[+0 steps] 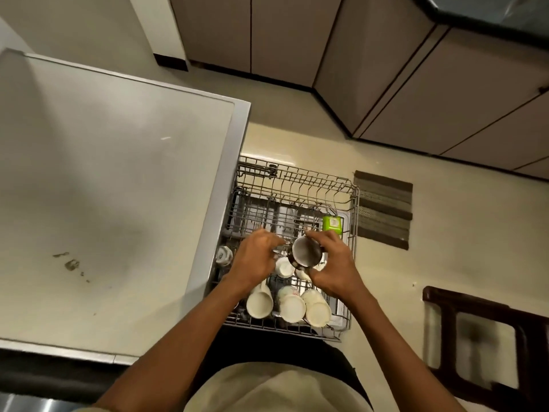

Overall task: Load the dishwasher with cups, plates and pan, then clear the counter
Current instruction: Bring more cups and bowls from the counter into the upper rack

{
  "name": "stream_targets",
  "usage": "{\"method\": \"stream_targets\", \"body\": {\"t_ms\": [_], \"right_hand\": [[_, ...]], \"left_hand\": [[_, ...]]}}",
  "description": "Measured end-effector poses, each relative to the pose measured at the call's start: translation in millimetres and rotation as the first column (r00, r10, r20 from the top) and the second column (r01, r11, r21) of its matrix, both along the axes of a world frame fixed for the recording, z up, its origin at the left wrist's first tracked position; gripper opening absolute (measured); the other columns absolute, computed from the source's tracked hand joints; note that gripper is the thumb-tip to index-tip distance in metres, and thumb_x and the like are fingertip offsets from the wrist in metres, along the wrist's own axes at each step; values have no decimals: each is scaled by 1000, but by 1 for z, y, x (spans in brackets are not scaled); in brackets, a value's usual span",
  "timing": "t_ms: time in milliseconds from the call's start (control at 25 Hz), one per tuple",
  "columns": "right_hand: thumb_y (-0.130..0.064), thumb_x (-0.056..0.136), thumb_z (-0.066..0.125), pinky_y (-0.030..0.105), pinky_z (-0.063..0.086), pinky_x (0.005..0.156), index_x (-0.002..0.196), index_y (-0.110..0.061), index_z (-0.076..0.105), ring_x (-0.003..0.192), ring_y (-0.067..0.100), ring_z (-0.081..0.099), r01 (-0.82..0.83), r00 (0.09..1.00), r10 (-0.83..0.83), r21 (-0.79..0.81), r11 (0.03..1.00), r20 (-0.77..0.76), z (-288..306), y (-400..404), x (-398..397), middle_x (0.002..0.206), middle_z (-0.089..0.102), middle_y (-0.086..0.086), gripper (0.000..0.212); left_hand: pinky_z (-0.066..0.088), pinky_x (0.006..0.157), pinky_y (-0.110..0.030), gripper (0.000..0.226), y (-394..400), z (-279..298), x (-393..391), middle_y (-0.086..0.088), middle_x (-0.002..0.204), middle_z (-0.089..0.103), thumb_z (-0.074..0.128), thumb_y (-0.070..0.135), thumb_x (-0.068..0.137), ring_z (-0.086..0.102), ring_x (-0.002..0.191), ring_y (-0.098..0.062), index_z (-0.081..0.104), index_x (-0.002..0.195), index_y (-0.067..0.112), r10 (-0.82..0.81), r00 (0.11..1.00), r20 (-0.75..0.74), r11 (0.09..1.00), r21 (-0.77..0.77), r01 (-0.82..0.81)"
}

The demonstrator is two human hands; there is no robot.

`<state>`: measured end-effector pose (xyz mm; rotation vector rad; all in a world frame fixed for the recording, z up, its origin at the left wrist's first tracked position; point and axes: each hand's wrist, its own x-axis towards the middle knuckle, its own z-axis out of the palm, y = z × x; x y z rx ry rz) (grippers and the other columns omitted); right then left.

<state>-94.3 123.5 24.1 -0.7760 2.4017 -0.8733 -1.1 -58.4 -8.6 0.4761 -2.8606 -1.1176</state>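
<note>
The right hand (332, 266) curls its fingers (319, 237) and thumb round a small dark metal pan (306, 254), held over the pulled-out wire rack (353, 203) with its pale inside facing up. The left hand (255, 260) reaches in beside it, fingertips pinched close at what looks like the pan's handle, though the view is too blurred there to be sure. Just below the fingers, in the rack, lie white cups (292, 306): three on their sides in the near row, smaller ones directly under the pan. A green packet (332, 223) sits in the rack just beyond the right fingertips. Left of the left hand is the counter (104, 173), with a few dark stains. A striped mat (383, 209) lies on the floor beyond the rack, and a dark chair (487, 337) stands to the right of the right forearm.
</note>
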Motion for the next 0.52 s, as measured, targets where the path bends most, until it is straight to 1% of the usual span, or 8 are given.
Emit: {"method": "stream_targets", "body": {"t_ms": [80, 160, 240, 320, 400, 480, 520], "right_hand": [[-17, 65, 78, 46, 54, 93, 141, -30, 51, 115, 20, 53, -3, 1000, 3, 52, 999, 7, -8, -3, -7, 123, 50, -7, 82], [-26, 70, 80, 40, 53, 95, 142, -23, 50, 117, 20, 52, 1, 1000, -1, 86, 996, -5, -18, -5, -14, 128, 49, -3, 79], [-31, 72, 82, 37, 52, 96, 143, -22, 49, 119, 20, 51, 21, 1000, -20, 129, 991, -10, -28, -8, -24, 131, 49, -2, 78], [-30, 72, 84, 35, 50, 97, 142, -22, 50, 122, 20, 49, 35, 999, -34, 169, 985, -11, -41, -10, -38, 132, 51, -2, 77], [-26, 73, 85, 35, 46, 99, 143, -20, 51, 126, 22, 46, 38, 999, -39, 199, 979, 2, -55, -12, -53, 135, 52, 1, 78], [-22, 75, 84, 35, 41, 104, 145, -16, 49, 131, 25, 42, 41, 998, -50, 214, 976, 34, -70, -12, -70, 140, 51, 5, 78], [-20, 76, 83, 35, 40, 106, 146, -14, 49, 132, 26, 41, 48, 997, -61, 217, 975, 51, -79, -13, -79, 141, 49, 6, 78]], "left_hand": [[57, 86, -38, 46, 1, -9, -9, -9, 105, 74, 73, -12, 71, 65, 99, -22, 74, 112, 10, 6, 999, 53, 1000, -2, -6], [56, 90, -36, 46, 3, -19, -20, -10, 110, 73, 71, -11, 75, 65, 103, -22, 73, 115, 10, -2, 995, 98, 1000, 0, 2], [54, 95, -33, 44, 5, -31, -32, -7, 114, 71, 71, -8, 78, 63, 106, -19, 72, 116, 13, -2, 990, 140, 1000, -7, 3], [53, 96, -33, 40, 4, -46, -45, -4, 115, 71, 73, -3, 80, 62, 107, -17, 73, 115, 17, -2, 986, 166, 1000, -16, 5], [54, 95, -34, 37, 3, -63, -60, -2, 116, 69, 72, -1, 82, 61, 108, -16, 72, 114, 19, -12, 977, 212, 1000, -19, 16], [51, 100, -28, 45, 5, -77, -75, -2, 127, 64, 68, -7, 82, 59, 116, -16, 68, 119, 20, -26, 959, 284, 999, -21, 33], [44, 102, -22, 55, 7, -82, -83, -1, 138, 57, 66, -10, 81, 55, 124, -17, 64, 126, 20, -37, 944, 328, 999, -20, 47]]}}
